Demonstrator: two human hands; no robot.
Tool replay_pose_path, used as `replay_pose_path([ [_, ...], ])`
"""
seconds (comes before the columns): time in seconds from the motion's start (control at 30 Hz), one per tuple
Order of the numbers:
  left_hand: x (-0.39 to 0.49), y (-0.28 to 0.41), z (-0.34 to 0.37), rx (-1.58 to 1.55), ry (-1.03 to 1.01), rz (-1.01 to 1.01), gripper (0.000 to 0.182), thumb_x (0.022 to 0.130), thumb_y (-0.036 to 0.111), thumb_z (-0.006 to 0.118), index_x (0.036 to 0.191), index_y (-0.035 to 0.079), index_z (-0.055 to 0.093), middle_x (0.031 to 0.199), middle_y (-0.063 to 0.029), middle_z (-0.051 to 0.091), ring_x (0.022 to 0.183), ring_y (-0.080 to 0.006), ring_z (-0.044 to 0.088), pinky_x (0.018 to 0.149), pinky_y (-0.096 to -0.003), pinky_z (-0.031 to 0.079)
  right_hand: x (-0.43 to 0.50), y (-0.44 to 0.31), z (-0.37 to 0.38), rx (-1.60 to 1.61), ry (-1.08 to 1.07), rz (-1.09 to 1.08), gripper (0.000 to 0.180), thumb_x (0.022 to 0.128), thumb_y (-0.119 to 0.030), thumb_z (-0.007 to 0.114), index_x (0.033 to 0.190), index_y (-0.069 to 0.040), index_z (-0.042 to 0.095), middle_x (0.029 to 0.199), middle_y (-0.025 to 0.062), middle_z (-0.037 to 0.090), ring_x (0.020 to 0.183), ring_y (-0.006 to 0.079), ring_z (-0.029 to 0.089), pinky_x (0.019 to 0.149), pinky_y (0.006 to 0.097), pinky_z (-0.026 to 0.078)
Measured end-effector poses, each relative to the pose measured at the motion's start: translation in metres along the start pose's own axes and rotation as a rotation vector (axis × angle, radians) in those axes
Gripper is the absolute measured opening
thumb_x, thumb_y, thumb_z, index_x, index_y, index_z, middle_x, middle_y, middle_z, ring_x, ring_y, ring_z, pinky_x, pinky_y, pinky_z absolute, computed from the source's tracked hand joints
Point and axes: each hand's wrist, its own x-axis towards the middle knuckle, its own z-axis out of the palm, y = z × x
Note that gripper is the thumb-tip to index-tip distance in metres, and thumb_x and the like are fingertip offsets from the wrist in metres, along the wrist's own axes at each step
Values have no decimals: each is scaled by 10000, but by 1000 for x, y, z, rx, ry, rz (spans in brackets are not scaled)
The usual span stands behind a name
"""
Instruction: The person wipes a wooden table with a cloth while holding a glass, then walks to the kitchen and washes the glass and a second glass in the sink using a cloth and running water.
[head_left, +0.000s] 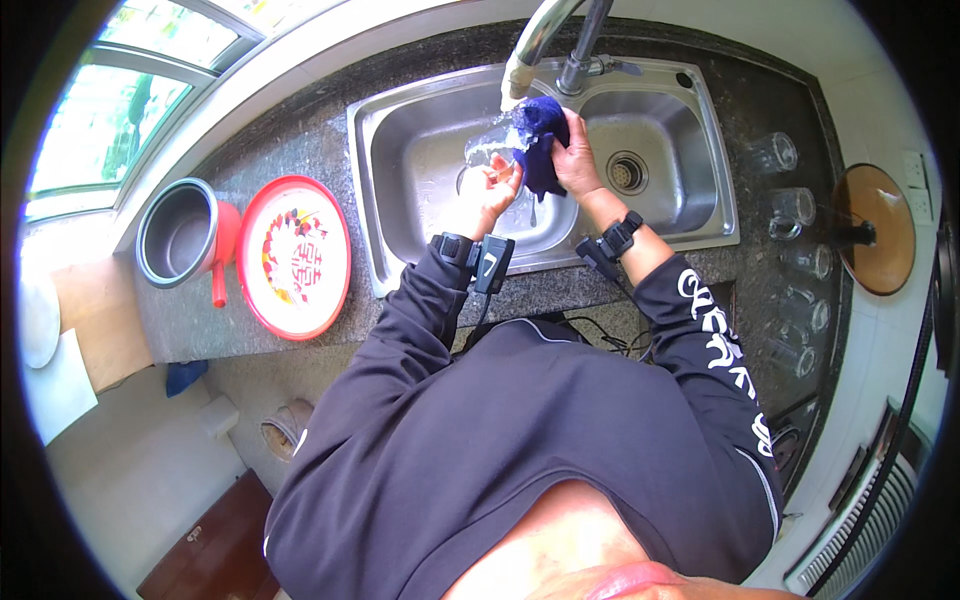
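Water runs from the faucet onto a dark blue cloth above the left basin of a steel double sink. My right hand grips the cloth from its right side, near the divider between the basins. On the cloth's lower left, my left hand is turned palm up with its fingers curled, close against the cloth's edge; whether it grips the cloth I cannot tell. Something clear, either splashing water or a glass, shows beside the cloth, over the left fingertips. Straps with small black devices sit on both wrists.
Left of the sink, a red-rimmed tray with a floral pattern lies beside a red-handled pot. Several glass mugs lie along the right of the counter. A brown round lid leans at the far right wall. A lever valve stands behind the sink.
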Motion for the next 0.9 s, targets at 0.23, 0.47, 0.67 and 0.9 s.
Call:
replay_pose_path([
  [0.23, -24, -2, -8, 47, -282, 16, 280, 854, 40, 337, 1014, -132, 489, 894, -152, 552, 899, -207, 564, 795, -309, 483, -2, 9, 9, -265, 90, -17, 492, 715, 5, 570, 1181, -40, 419, 1184, 202, 425, 1109, 364, 427, 963, 399, 356],
  [0.47, -29, -7, -17, 323, -302, 20, 269, 866, 46, 313, 987, -109, 497, 898, -139, 543, 892, -199, 554, 761, -300, 478, -12, -24, 18, -219, 3, -5, 756, 659, -294, 769, 1214, -23, 333, 1273, 222, 296, 1186, 376, 326, 1007, 426, 298],
  [0.67, -36, 3, -6, 57, -435, -101, 96, 844, 21, 356, 787, 9, 431, 741, -61, 451, 681, -134, 489, 614, -221, 454, 10, -5, 30, 390, 68, 218, 497, 794, -231, 697, 1164, -56, 414, 1066, 117, 515, 998, 220, 505, 909, 348, 388],
  [0.9, -47, 3, -24, 1641, -350, 854, 183, 757, 52, 480, 883, -39, 576, 744, -54, 571, 687, -92, 514, 598, -227, 414, -7, 1, 20, 322, 34, 285, 462, 809, -61, 625, 1208, -44, 392, 1083, 87, 525, 1008, 177, 511, 917, 322, 395],
])
